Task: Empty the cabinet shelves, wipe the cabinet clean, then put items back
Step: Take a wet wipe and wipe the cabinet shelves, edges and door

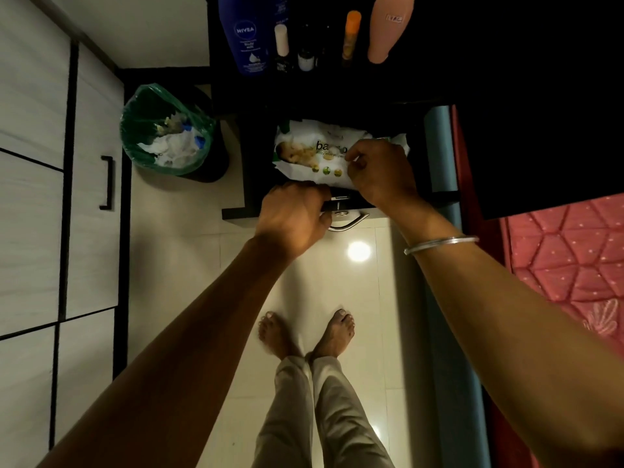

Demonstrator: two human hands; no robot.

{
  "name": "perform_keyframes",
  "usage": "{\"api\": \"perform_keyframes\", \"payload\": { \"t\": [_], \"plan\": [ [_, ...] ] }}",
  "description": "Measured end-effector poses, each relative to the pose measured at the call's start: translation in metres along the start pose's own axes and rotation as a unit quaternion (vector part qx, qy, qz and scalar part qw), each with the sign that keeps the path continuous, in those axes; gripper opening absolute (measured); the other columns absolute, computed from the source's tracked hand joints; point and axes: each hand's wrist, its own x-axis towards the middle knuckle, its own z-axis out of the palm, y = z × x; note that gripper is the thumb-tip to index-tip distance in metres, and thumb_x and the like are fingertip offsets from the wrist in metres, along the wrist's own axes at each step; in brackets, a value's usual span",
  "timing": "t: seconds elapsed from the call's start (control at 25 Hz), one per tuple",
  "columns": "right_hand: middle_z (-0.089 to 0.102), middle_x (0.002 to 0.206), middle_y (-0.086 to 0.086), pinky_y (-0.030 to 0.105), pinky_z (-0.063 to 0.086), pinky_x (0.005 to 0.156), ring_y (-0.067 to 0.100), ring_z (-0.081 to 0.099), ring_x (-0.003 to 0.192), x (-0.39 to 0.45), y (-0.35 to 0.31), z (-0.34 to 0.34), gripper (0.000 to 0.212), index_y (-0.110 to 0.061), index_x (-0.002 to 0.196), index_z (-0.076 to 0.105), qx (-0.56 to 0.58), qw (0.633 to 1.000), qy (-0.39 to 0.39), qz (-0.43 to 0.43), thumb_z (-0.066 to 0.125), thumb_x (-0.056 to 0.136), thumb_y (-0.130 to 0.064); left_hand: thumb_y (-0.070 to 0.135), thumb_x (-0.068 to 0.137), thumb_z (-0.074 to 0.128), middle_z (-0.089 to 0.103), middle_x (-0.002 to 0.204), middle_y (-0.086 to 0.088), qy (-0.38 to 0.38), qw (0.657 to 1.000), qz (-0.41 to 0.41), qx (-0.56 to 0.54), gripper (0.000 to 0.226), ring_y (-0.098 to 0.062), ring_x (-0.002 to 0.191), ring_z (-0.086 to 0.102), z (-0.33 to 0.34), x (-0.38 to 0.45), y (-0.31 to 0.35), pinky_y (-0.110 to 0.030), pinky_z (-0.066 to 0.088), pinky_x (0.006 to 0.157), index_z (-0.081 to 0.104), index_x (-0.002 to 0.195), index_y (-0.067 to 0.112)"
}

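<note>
Head view: both hands work at a wet-wipes pack (314,153) in the open drawer (250,184).
Right hand (380,172) fingers are pinched together on the pack's top flap; left hand (292,216) fingers curl closed over its near edge, knuckles up. Both forearms reach forward.

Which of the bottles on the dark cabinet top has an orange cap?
The slim bottle standing between the small dark bottles and the pink container; no other has an orange cap.
</note>
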Motion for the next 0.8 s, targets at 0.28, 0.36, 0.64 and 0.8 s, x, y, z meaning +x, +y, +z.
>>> {"api": "perform_keyframes", "payload": {
  "t": [0.28, 0.36, 0.64, 0.8],
  "plan": [
    [0.073, 0.104, 0.008, 0.031, 0.052, 0.074, 0.030, 0.066, 0.102, 0.035, -0.010, 0.033, 0.017, -0.019, 0.095, 0.077, -0.061, 0.998, 0.022, 0.021, 0.062, 0.090, -0.014, 0.050, 0.094, 0.057, 0.075, 0.095, 0.001, -0.054, 0.976, -0.080, -0.194, 0.030, -0.020, 0.092, 0.069, 0.004, 0.016, -0.023, -0.031, 0.054, 0.082, 0.074, 0.098, 0.026],
    [0.072, 0.106, 0.012, 0.036, 0.056, 0.078, 0.033, 0.067, 0.102, 0.041, -0.010, 0.040, 0.016, -0.016, 0.098, 0.077, -0.089, 0.995, 0.029, 0.039, 0.064, 0.089, -0.016, 0.040, 0.096, 0.056, 0.075, 0.102, -0.004, -0.027, 0.973, -0.116, -0.200, 0.024, -0.025, 0.097, 0.070, 0.009, 0.025, -0.030, -0.028, 0.052, 0.081, 0.073, 0.103, 0.024],
    [0.064, 0.120, 0.020, 0.043, 0.053, 0.086, 0.038, 0.062, 0.111, 0.041, -0.010, 0.043, 0.026, -0.005, 0.118, 0.064, -0.205, 0.977, 0.023, 0.060, 0.065, 0.092, -0.011, 0.033, 0.098, 0.057, 0.067, 0.127, -0.003, -0.016, 0.973, -0.128, -0.191, 0.030, -0.023, 0.110, 0.065, 0.011, 0.040, -0.034, -0.028, 0.047, 0.086, 0.065, 0.125, 0.022],
    [0.066, 0.114, 0.019, 0.040, 0.054, 0.085, 0.036, 0.064, 0.106, 0.041, -0.007, 0.048, 0.022, -0.004, 0.110, 0.068, -0.162, 0.984, -0.036, 0.059, 0.064, 0.089, -0.006, 0.039, 0.098, 0.051, 0.060, 0.134, -0.008, -0.107, 0.983, -0.120, -0.089, 0.036, -0.031, 0.120, 0.058, 0.017, 0.042, -0.031, -0.035, 0.046, 0.090, 0.059, 0.133, 0.034]
  ]
}}
